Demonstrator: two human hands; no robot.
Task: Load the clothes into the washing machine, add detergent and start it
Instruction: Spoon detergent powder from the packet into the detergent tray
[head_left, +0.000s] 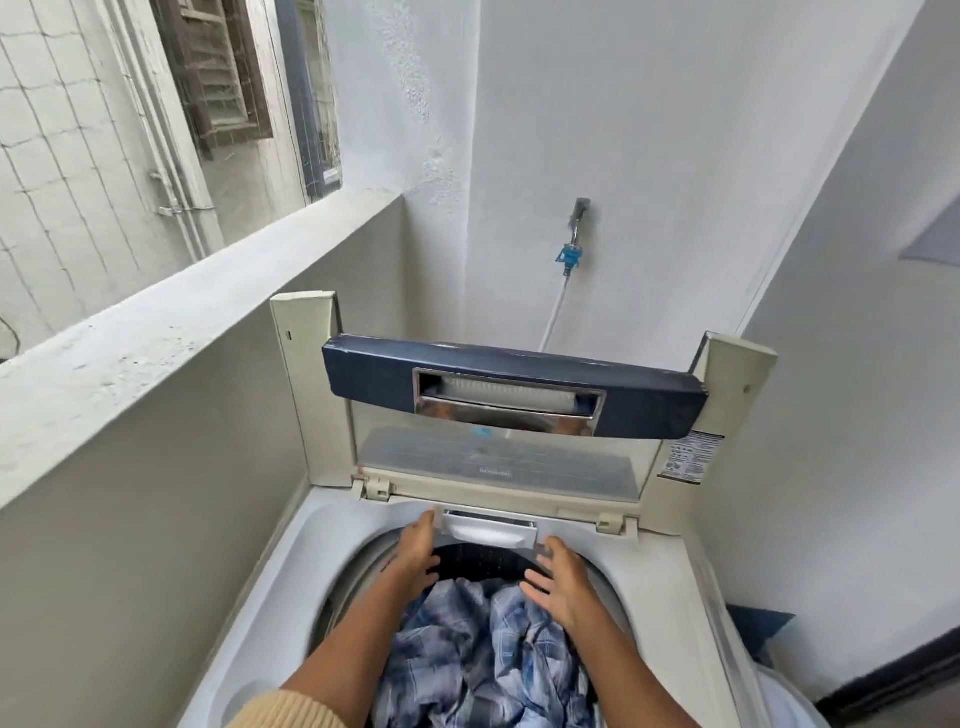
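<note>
Your forearms reach over the checked clothes (483, 654) piled in the washing machine (291, 561) drum. Your left hand (413, 553) and right hand (563, 582) hover released, flanking the detergent drawer (488, 527), likely to slide it out for dosing.

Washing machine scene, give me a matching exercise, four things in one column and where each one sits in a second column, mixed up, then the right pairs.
Things:
1. lid
2. plaid clothes
3. tap
4. detergent drawer

Places:
A. on the wall behind the machine
B. inside the drum
C. folded upright at the back of the machine
D. at the back rim of the drum opening, between the left hand and right hand

Pairs: 1-C, 2-B, 3-A, 4-D
</note>
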